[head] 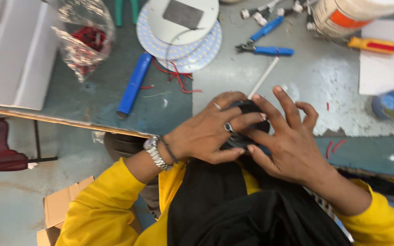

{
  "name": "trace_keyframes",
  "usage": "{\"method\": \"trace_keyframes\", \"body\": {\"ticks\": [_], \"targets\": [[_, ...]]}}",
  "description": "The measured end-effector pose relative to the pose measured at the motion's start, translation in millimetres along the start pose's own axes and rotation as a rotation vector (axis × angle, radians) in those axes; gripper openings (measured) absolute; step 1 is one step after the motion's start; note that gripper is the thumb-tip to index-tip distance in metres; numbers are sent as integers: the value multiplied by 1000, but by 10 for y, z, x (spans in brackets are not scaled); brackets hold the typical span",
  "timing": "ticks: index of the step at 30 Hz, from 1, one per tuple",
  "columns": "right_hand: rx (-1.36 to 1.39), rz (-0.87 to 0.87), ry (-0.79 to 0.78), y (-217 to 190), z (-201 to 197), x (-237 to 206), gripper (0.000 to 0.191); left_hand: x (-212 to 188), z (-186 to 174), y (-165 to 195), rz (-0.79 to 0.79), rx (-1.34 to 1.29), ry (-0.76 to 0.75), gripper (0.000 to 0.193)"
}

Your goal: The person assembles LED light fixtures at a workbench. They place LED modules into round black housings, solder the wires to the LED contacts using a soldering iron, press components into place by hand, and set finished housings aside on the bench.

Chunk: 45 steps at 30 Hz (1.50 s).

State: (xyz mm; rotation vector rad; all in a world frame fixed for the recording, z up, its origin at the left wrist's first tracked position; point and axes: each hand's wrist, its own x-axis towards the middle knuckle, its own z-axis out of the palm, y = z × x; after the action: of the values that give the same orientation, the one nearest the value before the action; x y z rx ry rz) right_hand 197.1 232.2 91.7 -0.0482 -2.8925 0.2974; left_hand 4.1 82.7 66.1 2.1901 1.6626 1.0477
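Both my hands wrapped on a black round part at the bench edge.

Head view: my left hand (206,134) and right hand (283,141) each have their grip clamped on the black round part (247,109), mostly hidden under my fingers. Beyond it on the bench (315,77) lie a thin white rod (264,76), blue-handled pliers (264,48) and a round LED disc (178,32).

Left hand (206,132) and right hand (288,141) meet at table (324,77) near edge, 1 dark round part (247,109) between them. Thin rod (264,76) runs from behind hands toward pliers (265,49). Stacked discs (181,34) behind hands; handled tool (134,84) left of them, plastic bag (84,38) further left, box (12,52) at far left. Screwdriver (375,45) far right; small round lid, possibly tape roll (393,104), before it.
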Motion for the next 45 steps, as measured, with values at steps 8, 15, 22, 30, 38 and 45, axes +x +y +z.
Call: {"method": "trace_keyframes", "body": {"ticks": [8, 15, 22, 30, 38, 45], "targets": [[-15, -14, -2, -15, -20, -21, 33, -32, 55, -44, -19, 26, -26, 78], [26, -13, -2, -11, -45, -18, 32, -36, 51, -47, 5, 27, 6, 79], [22, 38, 26, -78, -88, -23, 39, -47, 39, -37, 10, 7, 30, 78], [32, 38, -57, -225, -74, 34, 40, -76, 73, -44, 3, 36, 47, 81], [-26, 42, -112, -260, -55, 72, 49, -106, 93, -77, -8, 30, 10, 84], [-86, 0, -97, -236, -59, 133, 50, -103, 57, -57, 18, 21, 68, 84]]}}
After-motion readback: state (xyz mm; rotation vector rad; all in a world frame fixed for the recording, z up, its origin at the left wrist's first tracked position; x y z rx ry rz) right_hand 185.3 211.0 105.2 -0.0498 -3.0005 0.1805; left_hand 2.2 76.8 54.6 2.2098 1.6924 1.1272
